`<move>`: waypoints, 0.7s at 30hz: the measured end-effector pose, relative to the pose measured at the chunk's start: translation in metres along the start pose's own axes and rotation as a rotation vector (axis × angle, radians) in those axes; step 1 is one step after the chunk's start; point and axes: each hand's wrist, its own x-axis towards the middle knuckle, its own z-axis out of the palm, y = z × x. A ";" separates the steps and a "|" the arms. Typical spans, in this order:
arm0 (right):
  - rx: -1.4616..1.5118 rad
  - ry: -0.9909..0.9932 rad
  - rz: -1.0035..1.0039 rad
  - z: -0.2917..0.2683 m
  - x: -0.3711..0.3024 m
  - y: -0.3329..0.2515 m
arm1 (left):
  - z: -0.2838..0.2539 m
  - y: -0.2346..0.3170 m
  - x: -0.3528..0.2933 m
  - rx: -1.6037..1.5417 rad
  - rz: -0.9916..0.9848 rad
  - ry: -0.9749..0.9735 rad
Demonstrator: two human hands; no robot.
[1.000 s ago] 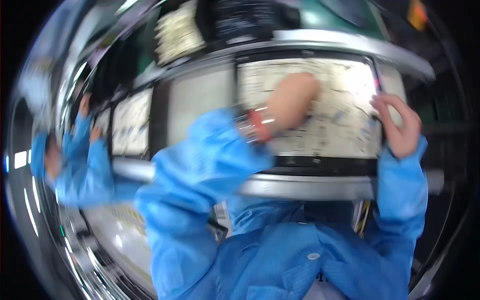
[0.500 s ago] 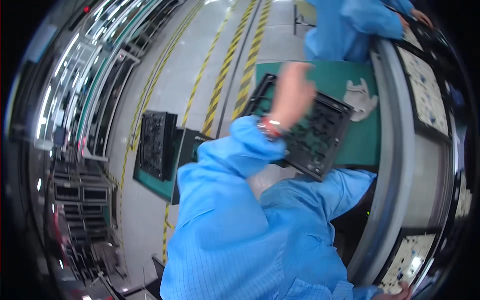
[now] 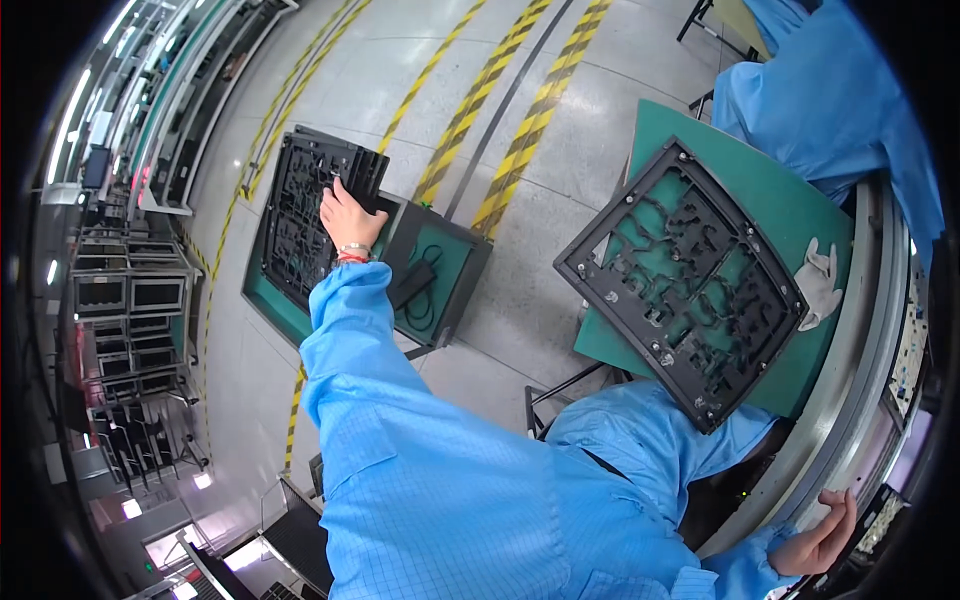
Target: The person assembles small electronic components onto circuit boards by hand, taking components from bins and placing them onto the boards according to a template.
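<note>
My left hand [image 3: 352, 219] reaches out to the left and touches the near edge of a stack of black frame-like fixture trays [image 3: 311, 190]. Its thumb points away from the loosely extended fingers, whose tips lie on the upper tray. At the lower right, my right hand [image 3: 822, 538] is held palm up beside the conveyor, fingers loosely bent and apart, with nothing in it. Another black fixture tray [image 3: 690, 265], full of cut-outs, lies tilted on a green-topped table [image 3: 615, 338] in front of me; its near corner overhangs my lap.
The stack stands in a green-lined, grey-walled bin [image 3: 462, 290] with a black cable and small black box inside. A white glove [image 3: 818, 284] lies by the right tray. A metal conveyor rail [image 3: 850, 400] runs along the right. Beyond the table sits a blue-clad co-worker [image 3: 830, 90].
My left hand has swung from above the table's tray leftward to the stacked trays. The view has shifted, showing more of the bin. My right hand shows more fully.
</note>
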 end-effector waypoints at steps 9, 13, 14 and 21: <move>0.021 0.003 0.014 0.023 -0.011 -0.002 | 0.016 0.002 0.028 0.337 0.053 0.290; 0.169 0.028 0.080 0.005 -0.004 0.021 | -0.014 -0.008 0.019 0.250 -0.064 0.118; 0.271 0.018 0.076 0.004 -0.007 0.033 | -0.045 -0.019 0.021 0.194 -0.055 0.138; 0.496 0.155 0.088 -0.027 -0.014 0.047 | -0.257 0.069 0.014 -0.407 0.068 0.174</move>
